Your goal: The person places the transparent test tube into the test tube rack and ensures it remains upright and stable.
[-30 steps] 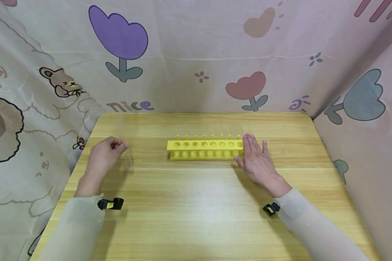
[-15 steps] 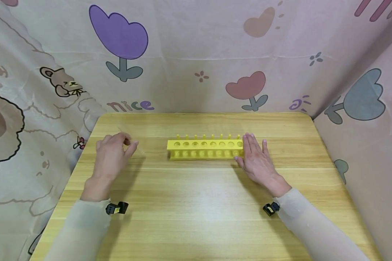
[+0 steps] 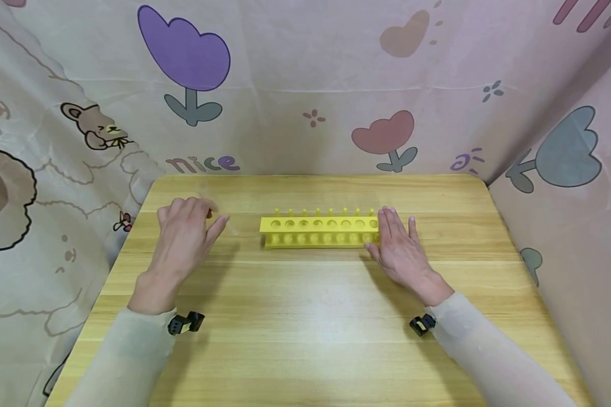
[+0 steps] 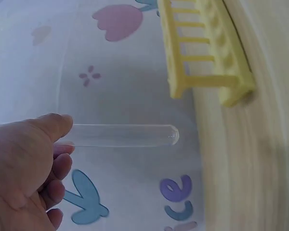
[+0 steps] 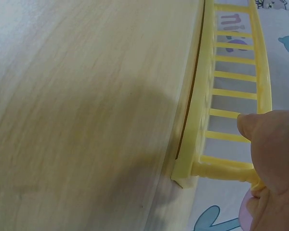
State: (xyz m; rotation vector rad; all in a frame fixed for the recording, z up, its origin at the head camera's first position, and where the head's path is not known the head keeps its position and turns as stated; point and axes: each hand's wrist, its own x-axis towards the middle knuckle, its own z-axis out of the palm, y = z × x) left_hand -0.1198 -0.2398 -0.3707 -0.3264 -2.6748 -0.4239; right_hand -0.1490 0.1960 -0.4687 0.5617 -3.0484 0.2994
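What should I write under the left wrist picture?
A left hand pinches a clear tube, with a yellow rack nearby.

Soft, fairly bright light, seemingly from above, leaves pale glare on the table (image 3: 315, 316) and soft-edged shadows beside both sleeves (image 3: 494, 350). In the head view, the clear tube (image 4: 120, 135) almost vanishes (only faint edges show). The wrist views look dimmer and hazier.

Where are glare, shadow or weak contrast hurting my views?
Left wrist view: the clear tube is pale, though its outline reads; head view: the tube nearly vanishes by the left hand, and soft glare whitens the table before the yellow rack; right wrist view: broad shadow darkens the tabletop.
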